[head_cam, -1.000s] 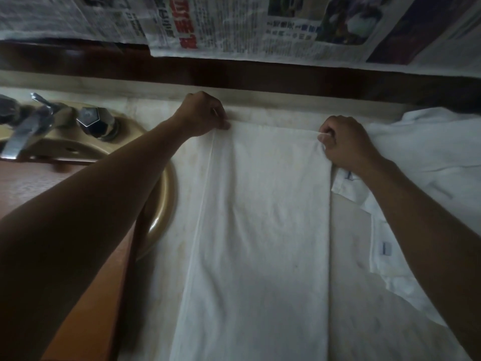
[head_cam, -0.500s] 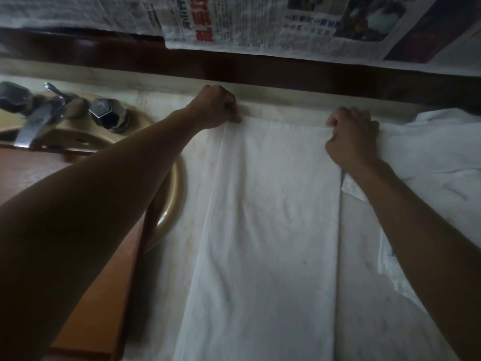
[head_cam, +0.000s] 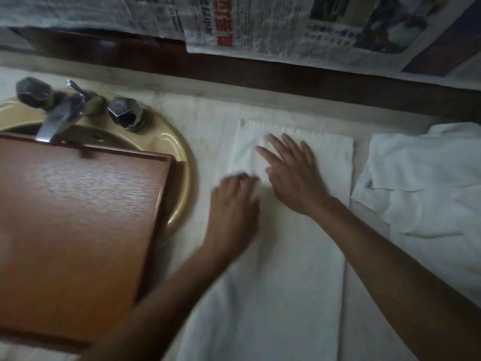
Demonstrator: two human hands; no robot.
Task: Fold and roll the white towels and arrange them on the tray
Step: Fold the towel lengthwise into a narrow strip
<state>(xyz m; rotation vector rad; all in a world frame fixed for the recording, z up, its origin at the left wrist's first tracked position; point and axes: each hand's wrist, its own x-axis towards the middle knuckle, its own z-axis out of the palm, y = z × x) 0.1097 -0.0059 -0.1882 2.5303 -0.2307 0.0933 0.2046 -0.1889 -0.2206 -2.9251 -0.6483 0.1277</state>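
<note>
A long white towel (head_cam: 294, 269), folded into a narrow strip, lies flat on the counter and runs from near the back wall toward me. My right hand (head_cam: 294, 175) lies flat on its far part with fingers spread. My left hand (head_cam: 231, 207) rests at the towel's left edge; it is blurred, with fingers loosely bent, and I cannot tell whether it holds the cloth. A brown wooden tray (head_cam: 78, 225) sits to the left across the sink, with nothing visible on it.
A pile of loose white towels (head_cam: 421, 194) lies at the right. The beige sink (head_cam: 179, 162) with a chrome faucet (head_cam: 57, 113) and knobs is under the tray. Newspaper (head_cam: 286, 29) covers the wall behind a dark wooden ledge.
Both hands let go of the towel's far corners and moved toward me onto its surface. The view shifted, bringing the tray into sight.
</note>
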